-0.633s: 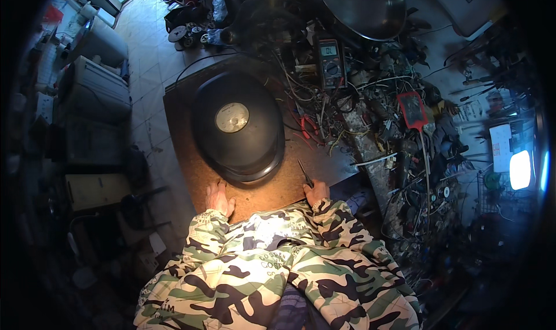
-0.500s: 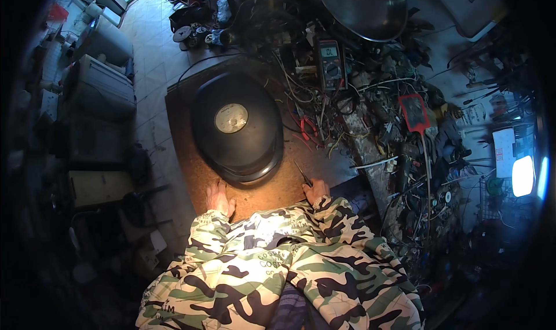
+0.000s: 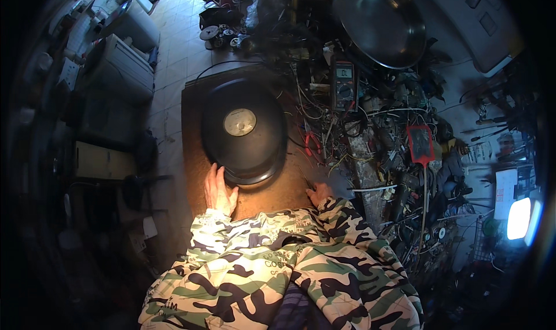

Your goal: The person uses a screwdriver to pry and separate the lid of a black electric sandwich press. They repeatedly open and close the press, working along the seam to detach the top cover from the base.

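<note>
A black rounded appliance with a pale disc-shaped label rests on the brown board before me. My left hand is open, fingers stretched toward the appliance's near left edge; its fingertips are at the rim, though I cannot see whether they press on it. Off to the right, my right hand lies low at the board's edge, fingers curled round a slim, dark pointed tool. Most of that tool is hidden or too dim to name.
Right of the board are a multimeter, red-handled pliers, tangled wires and heaped parts. A red swatter-like thing lies farther right. A large metal pan stands at the back, and a bright lamp glows at the far right.
My left hand has moved forward from the board to the appliance's near edge. The right hand stays low at the right with its tool. The whole view has shifted slightly.
</note>
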A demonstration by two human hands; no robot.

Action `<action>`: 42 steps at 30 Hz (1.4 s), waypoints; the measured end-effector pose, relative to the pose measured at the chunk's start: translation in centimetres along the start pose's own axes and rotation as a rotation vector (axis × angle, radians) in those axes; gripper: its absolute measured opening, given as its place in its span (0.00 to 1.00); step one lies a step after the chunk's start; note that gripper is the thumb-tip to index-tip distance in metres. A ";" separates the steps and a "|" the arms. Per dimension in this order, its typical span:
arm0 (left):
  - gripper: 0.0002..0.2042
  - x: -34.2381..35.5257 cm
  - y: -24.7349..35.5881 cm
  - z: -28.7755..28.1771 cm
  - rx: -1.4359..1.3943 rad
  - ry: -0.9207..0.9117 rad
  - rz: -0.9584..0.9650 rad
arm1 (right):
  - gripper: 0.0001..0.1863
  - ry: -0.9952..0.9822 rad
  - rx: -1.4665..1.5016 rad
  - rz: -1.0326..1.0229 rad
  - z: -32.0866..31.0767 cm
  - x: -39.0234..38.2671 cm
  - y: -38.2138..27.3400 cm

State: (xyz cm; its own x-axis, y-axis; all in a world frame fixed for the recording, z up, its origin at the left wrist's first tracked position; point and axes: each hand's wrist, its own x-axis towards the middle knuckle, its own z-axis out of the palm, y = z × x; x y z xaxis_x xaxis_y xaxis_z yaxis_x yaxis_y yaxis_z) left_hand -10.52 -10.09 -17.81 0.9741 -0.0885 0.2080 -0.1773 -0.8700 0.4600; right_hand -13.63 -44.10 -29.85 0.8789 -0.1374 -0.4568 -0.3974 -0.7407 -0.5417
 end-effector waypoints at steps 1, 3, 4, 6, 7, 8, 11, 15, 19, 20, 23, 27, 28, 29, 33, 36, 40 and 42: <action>0.35 0.5 0.5 -0.3 0.019 -0.011 0.074 | 0.21 -0.034 -0.012 0.014 -0.4 0.2 -0.4; 0.30 1.1 1.2 0.0 0.053 -0.049 0.165 | 0.23 -0.096 -0.039 0.051 -0.8 0.6 -0.7; 0.28 1.4 1.3 0.3 0.073 -0.076 0.175 | 0.24 -0.098 -0.050 0.013 -0.8 0.9 -0.3; 0.24 1.7 1.2 1.0 0.106 -0.103 0.199 | 0.23 -0.150 -0.041 0.007 -0.6 1.6 0.5; 0.20 1.8 0.6 1.6 0.121 -0.091 0.246 | 0.23 -0.176 -0.033 0.004 -0.4 1.9 0.9; 0.18 1.9 0.1 1.7 0.128 -0.120 0.226 | 0.24 -0.164 -0.012 -0.005 0.0 2.1 1.2; 0.15 2.3 0.3 1.8 0.118 -0.167 0.203 | 0.26 -0.183 -0.074 0.040 0.1 2.4 1.5; 0.15 3.1 1.5 -0.2 0.084 -0.178 0.183 | 0.26 -0.178 -0.040 0.047 0.5 2.7 2.1; 0.13 6.2 2.6 -4.6 -0.049 -0.053 0.275 | 0.24 -0.138 -0.013 0.013 1.5 2.8 2.8; 0.13 7.2 3.0 -5.9 -0.058 -0.034 0.280 | 0.24 -0.124 0.020 -0.006 1.4 2.6 2.6; 0.13 10.8 3.2 -8.7 -0.181 0.004 0.231 | 0.24 -0.100 0.035 0.006 1.1 2.1 2.5; 0.12 16.0 3.1 -11.7 -0.330 -0.039 0.130 | 0.22 -0.114 -0.042 0.089 -0.7 0.7 0.0; 0.13 17.3 3.1 -12.0 -0.353 -0.032 0.097 | 0.22 -0.112 -0.048 0.095 -0.7 0.6 0.0; 0.14 18.5 3.0 -12.3 -0.377 -0.026 0.065 | 0.23 -0.110 -0.054 0.102 -0.8 0.4 -0.1; 0.18 22.7 2.6 -14.9 -0.426 -0.064 -0.002 | 0.24 -0.123 -0.027 0.165 -2.0 -0.6 -2.4; 0.20 26.2 0.3 -14.6 -0.517 -0.042 -0.013 | 0.24 -0.107 -0.004 0.200 -2.4 -0.9 -3.1; 0.23 30.8 -2.3 -14.9 -0.574 -0.019 -0.019 | 0.23 0.012 0.021 0.162 -1.3 -1.7 -2.8; 0.23 32.6 -2.5 -15.4 -0.580 -0.019 -0.067 | 0.23 0.039 -0.016 0.175 -1.5 -2.1 -3.8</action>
State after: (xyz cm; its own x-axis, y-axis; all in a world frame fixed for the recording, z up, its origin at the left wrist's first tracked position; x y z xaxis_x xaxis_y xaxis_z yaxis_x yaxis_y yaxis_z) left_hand 19.48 -3.37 1.12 0.9872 -0.0558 0.1493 -0.1580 -0.4664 0.8703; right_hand -13.60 -42.00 -25.79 0.8064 -0.2901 -0.5152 -0.5411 -0.7136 -0.4450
